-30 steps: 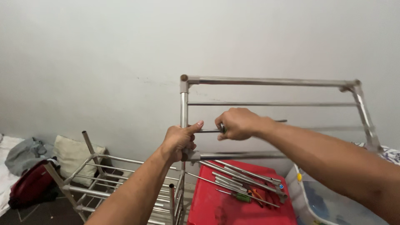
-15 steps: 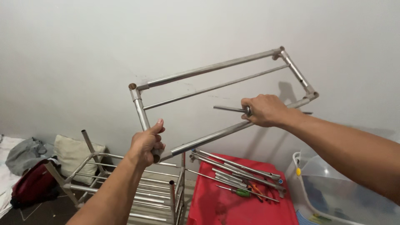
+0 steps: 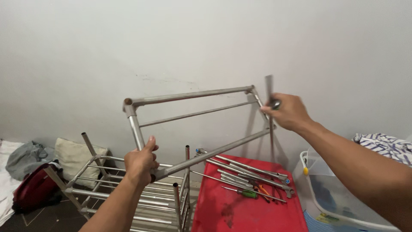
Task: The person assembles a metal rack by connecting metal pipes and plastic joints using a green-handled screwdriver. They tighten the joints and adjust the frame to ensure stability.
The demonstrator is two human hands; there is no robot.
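Against a bare grey wall (image 3: 86, 51), both hands grip a metal rack frame (image 3: 193, 95): left hand (image 3: 139, 163) closed on its corner post, right hand (image 3: 288, 111) closed on its far end and a thin rod (image 3: 269, 86), above a red lid (image 3: 249, 210) strewn with rods and tools

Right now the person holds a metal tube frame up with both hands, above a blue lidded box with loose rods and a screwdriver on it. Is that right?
Not quite: the head view shows the box is red, not blue. The rest holds. The left hand grips the frame at its lower corner, the right hand holds its far end, and loose rods and a green-handled screwdriver lie on the lid.
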